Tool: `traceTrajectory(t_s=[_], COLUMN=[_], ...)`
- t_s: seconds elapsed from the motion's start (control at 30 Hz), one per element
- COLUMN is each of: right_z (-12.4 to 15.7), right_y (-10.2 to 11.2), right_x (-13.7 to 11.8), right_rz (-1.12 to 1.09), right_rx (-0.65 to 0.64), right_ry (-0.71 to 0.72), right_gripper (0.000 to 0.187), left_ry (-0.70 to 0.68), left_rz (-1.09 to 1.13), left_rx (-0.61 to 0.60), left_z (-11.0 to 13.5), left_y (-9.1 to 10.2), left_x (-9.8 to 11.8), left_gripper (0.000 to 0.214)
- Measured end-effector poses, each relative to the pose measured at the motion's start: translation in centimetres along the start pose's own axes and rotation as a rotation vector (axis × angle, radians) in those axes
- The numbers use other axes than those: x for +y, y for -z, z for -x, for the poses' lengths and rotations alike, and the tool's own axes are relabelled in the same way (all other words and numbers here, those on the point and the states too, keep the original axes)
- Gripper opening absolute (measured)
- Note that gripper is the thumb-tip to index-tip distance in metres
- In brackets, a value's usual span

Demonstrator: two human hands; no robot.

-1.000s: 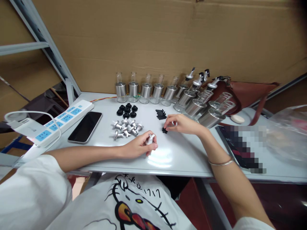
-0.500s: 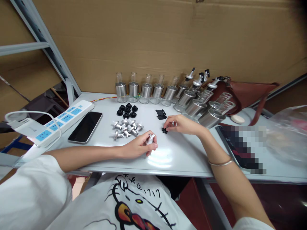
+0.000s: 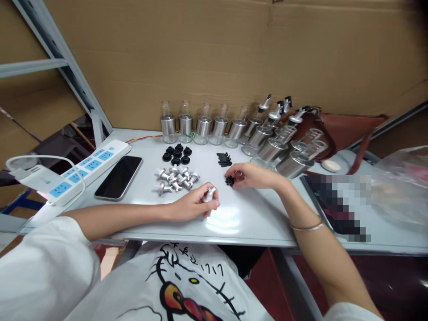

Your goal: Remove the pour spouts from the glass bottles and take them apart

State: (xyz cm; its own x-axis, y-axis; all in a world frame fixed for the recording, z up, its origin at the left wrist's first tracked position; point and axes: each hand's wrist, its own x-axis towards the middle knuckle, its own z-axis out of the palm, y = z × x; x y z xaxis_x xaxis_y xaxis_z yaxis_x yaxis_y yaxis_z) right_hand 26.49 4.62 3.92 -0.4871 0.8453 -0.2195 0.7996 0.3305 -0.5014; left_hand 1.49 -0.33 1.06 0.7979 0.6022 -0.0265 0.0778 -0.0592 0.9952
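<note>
My left hand (image 3: 197,203) is closed round a silver metal pourer spout (image 3: 209,194) just above the front of the table. My right hand (image 3: 249,175) reaches into a small pile of tiny black parts (image 3: 229,181). Its thumb and forefinger are apart on either side of the pile, and I see nothing lifted between them. Behind that hand lies a row of thin black pieces (image 3: 224,159). Several silver pourer spouts (image 3: 177,179) with whitish ends lie left of my left hand. Beyond them sits a group of black ribbed stoppers (image 3: 176,154).
Glass bottles with steel sleeves (image 3: 202,126) line the back; some at right carry pourers (image 3: 276,113). At left are a phone (image 3: 119,177) and a power strip (image 3: 88,169). A brown bag (image 3: 351,131), a white oval object (image 3: 331,166) and a plastic bag (image 3: 401,191) lie right.
My right hand has shifted slightly at the pile of tiny black parts, its thumb and forefinger spreading so more of the pile shows. The left hand stays still with the pourer spout.
</note>
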Motion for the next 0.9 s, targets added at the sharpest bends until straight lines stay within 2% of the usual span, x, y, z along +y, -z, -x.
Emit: traceTrajectory(t_s=[0.2, 0.27, 0.37, 0.43, 0.5, 0.63, 0.7, 0.8, 0.9], right_z=[0.1, 0.3, 0.5, 0.6, 0.7, 0.8, 0.8, 0.8, 0.9], right_y=[0.3, 0.6, 0.7, 0.3, -0.5, -2.8, -3.7, -4.5, -4.7], right_x=[0.0, -0.1, -0.9, -1.8, -2.9, -5.3, -6.3, -7.0, -7.1], right_rz=[-0.012, -0.038, -0.112, -0.165, -0.195, -0.2, -0.072, 0.141, 0.156], right_rx=[-0.01, 0.034, 0.259, 0.417, 0.49, 0.436, 0.393, 0.397, 0.396], right_ry=[-0.01, 0.011, 0.068, 0.129, 0.228, 0.492, 0.599, 0.661, 0.641], right_gripper=[0.035, 0.035, 0.03, 0.034, 0.037, 0.042, 0.04, 0.039, 0.042], left_ry=[-0.001, 0.002, 0.006, 0.018, 0.036, -0.01, -0.067, -0.077, -0.074], left_rz=[-0.001, -0.026, -0.051, -0.031, -0.021, -0.094, -0.152, -0.191, -0.194], left_rx=[-0.004, -0.005, 0.015, 0.014, 0.0, 0.024, 0.058, 0.053, 0.052], left_z=[0.0, 0.0, 0.1, 0.1, 0.0, -0.2, -0.3, -0.4, -0.3], left_y=[0.0, 0.0, 0.0, 0.1, 0.1, 0.0, 0.0, 0.0, -0.2], left_x=[0.1, 0.2, 0.2, 0.2, 0.2, -0.2, -0.6, -1.0, -0.8], left_gripper=[0.018, 0.019, 0.022, 0.03, 0.038, 0.039, 0.038, 0.035, 0.037])
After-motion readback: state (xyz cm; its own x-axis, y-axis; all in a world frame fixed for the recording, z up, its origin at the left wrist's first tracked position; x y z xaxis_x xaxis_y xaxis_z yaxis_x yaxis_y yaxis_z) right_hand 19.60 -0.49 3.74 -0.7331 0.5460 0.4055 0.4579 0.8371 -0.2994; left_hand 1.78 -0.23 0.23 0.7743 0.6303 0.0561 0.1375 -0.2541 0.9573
